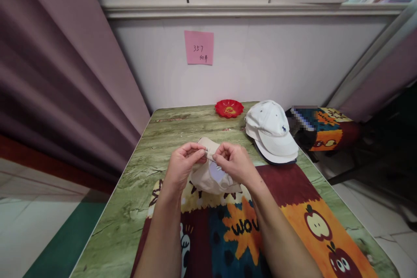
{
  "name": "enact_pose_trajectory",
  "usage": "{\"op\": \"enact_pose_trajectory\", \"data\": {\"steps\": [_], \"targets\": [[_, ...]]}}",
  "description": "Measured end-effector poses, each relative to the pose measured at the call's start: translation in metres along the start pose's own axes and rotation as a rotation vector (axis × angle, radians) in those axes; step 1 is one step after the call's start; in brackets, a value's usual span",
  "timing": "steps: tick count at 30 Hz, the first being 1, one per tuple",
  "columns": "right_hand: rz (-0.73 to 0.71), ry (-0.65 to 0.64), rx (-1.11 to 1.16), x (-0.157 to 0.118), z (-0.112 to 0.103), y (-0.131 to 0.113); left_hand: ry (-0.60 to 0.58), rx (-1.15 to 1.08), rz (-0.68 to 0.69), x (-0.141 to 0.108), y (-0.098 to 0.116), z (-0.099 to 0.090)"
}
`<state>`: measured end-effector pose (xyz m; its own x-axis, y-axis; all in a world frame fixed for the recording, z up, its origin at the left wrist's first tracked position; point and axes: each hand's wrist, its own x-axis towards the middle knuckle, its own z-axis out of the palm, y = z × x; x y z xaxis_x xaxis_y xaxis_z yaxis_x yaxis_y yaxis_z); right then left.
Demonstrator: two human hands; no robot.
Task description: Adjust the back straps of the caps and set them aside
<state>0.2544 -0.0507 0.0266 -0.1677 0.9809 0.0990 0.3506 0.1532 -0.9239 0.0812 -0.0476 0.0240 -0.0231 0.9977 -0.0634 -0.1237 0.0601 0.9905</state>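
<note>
A beige cap (pixel 203 182) rests on the patterned mat in front of me, its crown towards me and its brim partly hidden behind my hands. At the cap's upper edge, my left hand (pixel 185 160) is closed in a pinch on a thin, light strap (pixel 210 154). My right hand (pixel 233 160) pinches the same strap from the other side, thumb against fingers. A short stretch of the strap shows between the two hands. Its fastening is too small to make out. Inside the cap I see a pale lilac patch (pixel 216 172).
Stacked white caps (pixel 272 132) stand at the right edge of the wood-patterned table (pixel 137 182). Towards the back is a red scalloped dish (pixel 229 108). A colourful mat (pixel 293 186) covers the front. A pink note (pixel 199 47) is stuck to the wall; curtains hang left and right.
</note>
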Motion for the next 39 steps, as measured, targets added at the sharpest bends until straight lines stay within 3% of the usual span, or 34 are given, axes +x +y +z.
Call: {"op": "enact_pose_trajectory", "data": {"steps": [10, 18, 26, 33, 39], "targets": [[-0.081, 0.125, -0.120, -0.002, 0.011, -0.003, 0.005, 0.014, 0.021, -0.002, 0.000, 0.004], [-0.021, 0.007, -0.019, 0.001, 0.002, 0.001, 0.012, 0.003, 0.025, 0.000, 0.000, 0.001], [-0.006, 0.037, 0.005, 0.001, 0.009, 0.002, 0.039, 0.025, 0.047, -0.003, 0.002, 0.006], [-0.040, -0.002, -0.028, 0.001, 0.004, 0.001, -0.060, 0.030, 0.017, -0.003, 0.003, 0.000], [-0.079, -0.011, -0.107, 0.001, 0.002, 0.003, -0.075, -0.008, 0.012, -0.003, 0.002, 0.004]]}}
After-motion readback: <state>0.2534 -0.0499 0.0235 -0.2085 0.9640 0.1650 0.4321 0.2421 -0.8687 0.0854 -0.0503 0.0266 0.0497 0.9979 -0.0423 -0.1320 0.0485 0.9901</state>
